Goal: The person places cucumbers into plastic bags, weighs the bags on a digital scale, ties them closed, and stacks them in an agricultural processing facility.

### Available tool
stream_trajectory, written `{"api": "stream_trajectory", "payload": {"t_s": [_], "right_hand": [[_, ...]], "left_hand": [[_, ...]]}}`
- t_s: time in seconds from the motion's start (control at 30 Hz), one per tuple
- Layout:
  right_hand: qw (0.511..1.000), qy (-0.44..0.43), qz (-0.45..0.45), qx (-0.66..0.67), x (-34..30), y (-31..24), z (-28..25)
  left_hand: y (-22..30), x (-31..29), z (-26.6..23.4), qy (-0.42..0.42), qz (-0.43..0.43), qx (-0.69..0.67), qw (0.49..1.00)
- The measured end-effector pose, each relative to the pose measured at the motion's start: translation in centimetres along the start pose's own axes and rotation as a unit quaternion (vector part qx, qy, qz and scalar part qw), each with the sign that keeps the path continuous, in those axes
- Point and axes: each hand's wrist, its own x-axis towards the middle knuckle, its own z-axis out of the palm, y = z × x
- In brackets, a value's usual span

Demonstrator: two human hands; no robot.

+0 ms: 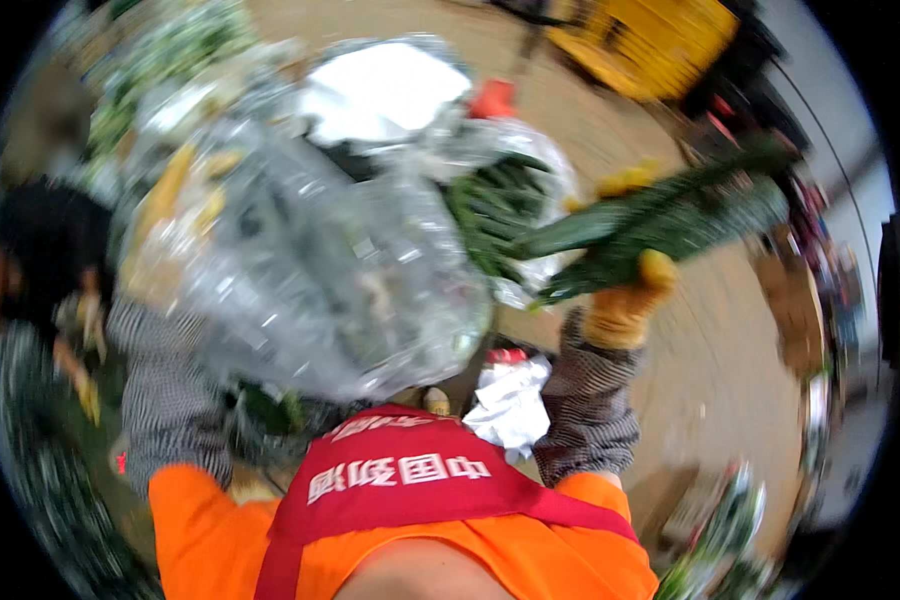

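My right hand (620, 312), in a yellow-orange glove, grips a few long dark green cucumbers (660, 225). They are held out to the right, with the thumb on the near side and fingertips showing beyond them. My left hand (165, 195), also in a yellow glove, is at the left edge of a large clear plastic bag (340, 270) and holds its film; the plastic partly covers this hand. Dim green shapes show through the bag. Just beyond it, more cucumbers (498, 210) lie in an open white plastic bag (555, 165).
Another person (45, 250) is close at the left, with gloved hands low down. Green vegetables (170, 65) are heaped at the far left. A yellow crate (650, 40) stands at the back right. Bundled greens (725, 525) lie at the lower right on the brown floor (720, 400).
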Motion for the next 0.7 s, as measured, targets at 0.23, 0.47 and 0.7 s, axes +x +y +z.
{"api": "stream_trajectory", "payload": {"t_s": [0.23,0.47,0.7], "right_hand": [[0.972,-0.194,0.086,0.105,3.5,10.3,13.4],[0.815,-0.448,0.198,-0.309,-0.4,23.0,9.6],[0.589,-0.491,0.234,-0.597,-3.7,34.7,6.5]], "left_hand": [[1.7,-13.2,-3.1,0.090,0.101,-0.109,0.985],[-4.8,-18.6,-8.4,0.123,0.151,-0.156,0.968],[-5.6,-24.4,-14.8,0.349,0.196,0.096,0.911]]}}
